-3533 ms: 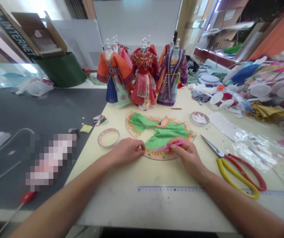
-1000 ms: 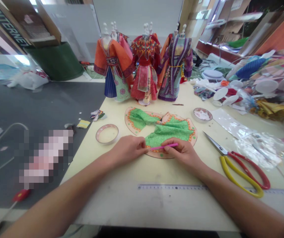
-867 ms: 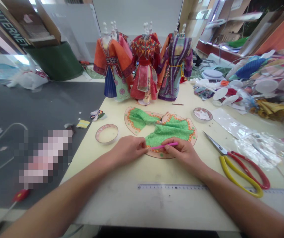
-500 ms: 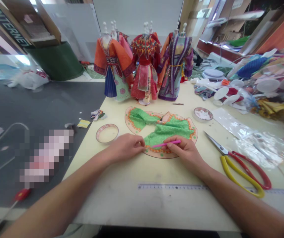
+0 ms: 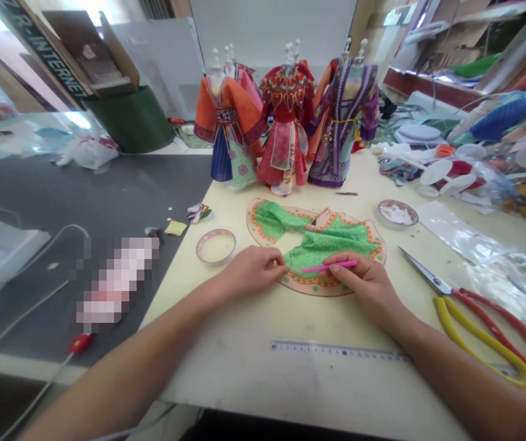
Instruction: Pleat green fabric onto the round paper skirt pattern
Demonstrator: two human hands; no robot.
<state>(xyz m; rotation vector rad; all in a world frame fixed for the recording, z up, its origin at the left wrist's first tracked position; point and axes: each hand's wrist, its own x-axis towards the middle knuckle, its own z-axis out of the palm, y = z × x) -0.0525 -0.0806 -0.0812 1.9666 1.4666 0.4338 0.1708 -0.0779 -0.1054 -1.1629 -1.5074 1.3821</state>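
The right hand [image 5: 368,280] pinches a slim pink tool [image 5: 343,264] between thumb and fingers, its point slanting down to the left, over the near part of a green cloth [image 5: 336,245]; whether the point touches is too fine to tell. The left hand's [image 5: 254,268] thumb and fingers come together at the cloth's near left edge; whether they grip the edge or merely press it cannot be told.

For good work here, the left fingers would best keep the cloth flat and taut just beside the point, and the tool should stay low, following the patterned border with light, even pressure so that the folds do not shift.

Both hands rest low, wrists near the bench [image 5: 290,392], forearms reaching in from either side, and the fingertips near each other. The cloth lies on the bench between a bowl [image 5: 209,260] on the left and scissors [image 5: 453,293] on the right. A ruler [image 5: 327,350] lies nearer the person; small dressed figures [image 5: 285,141] stand beyond.
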